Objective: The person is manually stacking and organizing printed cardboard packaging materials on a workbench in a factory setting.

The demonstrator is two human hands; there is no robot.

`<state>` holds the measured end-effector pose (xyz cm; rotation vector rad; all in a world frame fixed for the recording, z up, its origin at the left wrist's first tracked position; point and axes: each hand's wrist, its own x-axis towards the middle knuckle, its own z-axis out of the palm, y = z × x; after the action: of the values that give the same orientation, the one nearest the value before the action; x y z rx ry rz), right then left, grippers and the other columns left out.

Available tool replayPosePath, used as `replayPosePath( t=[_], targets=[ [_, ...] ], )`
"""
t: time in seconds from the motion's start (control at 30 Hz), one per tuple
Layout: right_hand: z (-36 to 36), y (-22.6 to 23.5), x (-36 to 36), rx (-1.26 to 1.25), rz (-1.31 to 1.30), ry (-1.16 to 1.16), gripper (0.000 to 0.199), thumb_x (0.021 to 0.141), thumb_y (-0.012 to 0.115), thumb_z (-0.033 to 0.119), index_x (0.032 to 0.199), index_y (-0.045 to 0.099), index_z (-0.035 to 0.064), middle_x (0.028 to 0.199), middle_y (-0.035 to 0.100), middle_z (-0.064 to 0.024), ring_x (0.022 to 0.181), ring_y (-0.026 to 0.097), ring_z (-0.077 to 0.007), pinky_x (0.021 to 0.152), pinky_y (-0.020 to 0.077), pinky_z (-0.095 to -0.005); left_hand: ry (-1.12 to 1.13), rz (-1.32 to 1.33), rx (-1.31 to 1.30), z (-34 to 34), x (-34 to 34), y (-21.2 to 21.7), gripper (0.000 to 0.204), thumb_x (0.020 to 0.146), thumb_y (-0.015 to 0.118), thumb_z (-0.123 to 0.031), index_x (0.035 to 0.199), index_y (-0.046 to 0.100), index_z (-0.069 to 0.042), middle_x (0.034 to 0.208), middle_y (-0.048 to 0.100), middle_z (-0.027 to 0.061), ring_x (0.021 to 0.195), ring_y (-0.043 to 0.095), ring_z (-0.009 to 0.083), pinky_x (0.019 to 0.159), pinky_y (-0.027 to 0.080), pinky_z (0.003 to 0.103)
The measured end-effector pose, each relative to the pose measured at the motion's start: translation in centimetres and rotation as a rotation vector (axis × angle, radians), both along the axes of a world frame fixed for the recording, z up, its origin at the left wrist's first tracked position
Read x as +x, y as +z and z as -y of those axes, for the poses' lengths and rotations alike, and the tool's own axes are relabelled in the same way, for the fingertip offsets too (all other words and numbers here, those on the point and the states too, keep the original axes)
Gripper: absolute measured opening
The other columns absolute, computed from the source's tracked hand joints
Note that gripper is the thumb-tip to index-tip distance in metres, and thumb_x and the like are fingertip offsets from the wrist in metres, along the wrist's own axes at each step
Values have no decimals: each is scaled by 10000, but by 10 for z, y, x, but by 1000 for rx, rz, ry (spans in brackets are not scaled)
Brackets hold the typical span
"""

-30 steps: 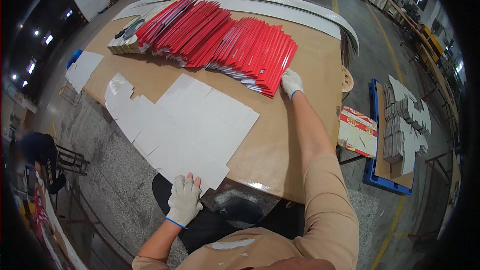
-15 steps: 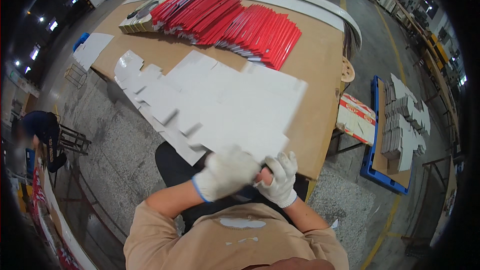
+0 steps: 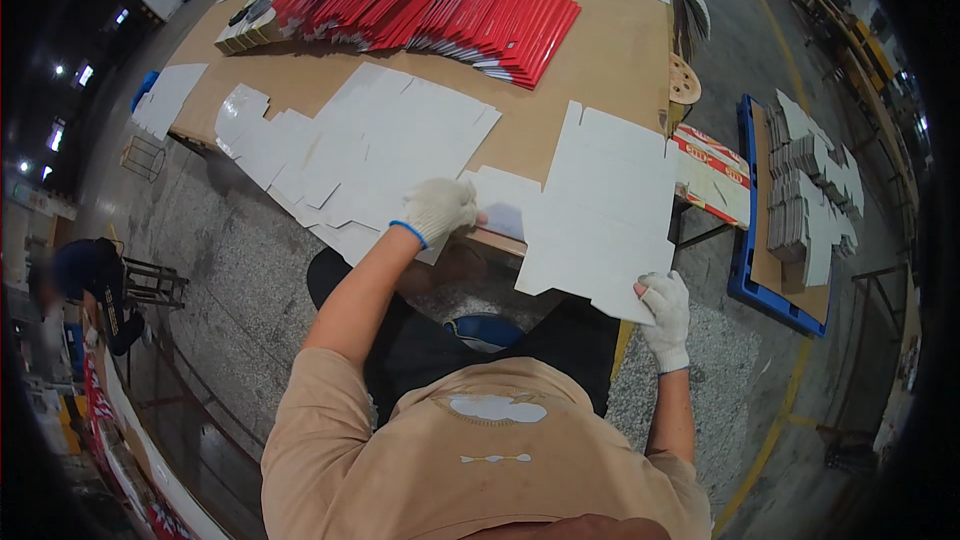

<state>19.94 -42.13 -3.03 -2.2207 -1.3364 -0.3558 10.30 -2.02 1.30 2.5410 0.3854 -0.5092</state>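
Observation:
My right hand [image 3: 665, 315], in a white knit glove with bare fingertips showing, pinches the near right corner of a white die-cut cardboard sheet [image 3: 605, 200]. This sheet lies over the table's near right edge, with notches and flaps along its sides. Further left, my left hand [image 3: 440, 212], in a similar glove with a blue cuff, has its fingers curled beside the sheet's left flap [image 3: 508, 188]. What those fingers hold, if anything, is hidden. More white cardboard sheets [image 3: 385, 135] lie overlapping to the left of the left hand, jutting past the near table edge.
Rows of red flat folded pieces [image 3: 490, 20] stand along the far side of the brown tabletop [image 3: 610, 65]. Right of the table are a red-and-white carton [image 3: 712, 180] and a blue pallet [image 3: 745, 270] bearing stacked cardboard [image 3: 795, 210]. Another person [image 3: 90, 285] bends at the far left.
My hands, together before, are now apart: the right has moved right and the left somewhat left and up. One white sheet now lies separately at the right, its corner in my right hand.

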Motion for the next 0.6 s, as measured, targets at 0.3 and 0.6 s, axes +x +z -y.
replayPosePath(
  t=[0.3,0.6],
  targets=[
    [-52,8,14,128,-518,-650,758,701,740,81,1403,459,23,1335,511,-214,1242,500,-359,1010,445,-386,-118,429,-45,69,16,-45,252,719,689,-185,904,652,-19,917,630,150,916,596,339,806,476,436],
    [-56,-10,-1,-269,58,-761,808,782,723,330,1455,377,45,1372,467,-242,1299,396,-425,1090,319,-491,-84,1100,156,81,4,-97,273,747,599,-1,1015,647,-14,1105,622,164,1068,568,373,920,462,444]
  ],
)
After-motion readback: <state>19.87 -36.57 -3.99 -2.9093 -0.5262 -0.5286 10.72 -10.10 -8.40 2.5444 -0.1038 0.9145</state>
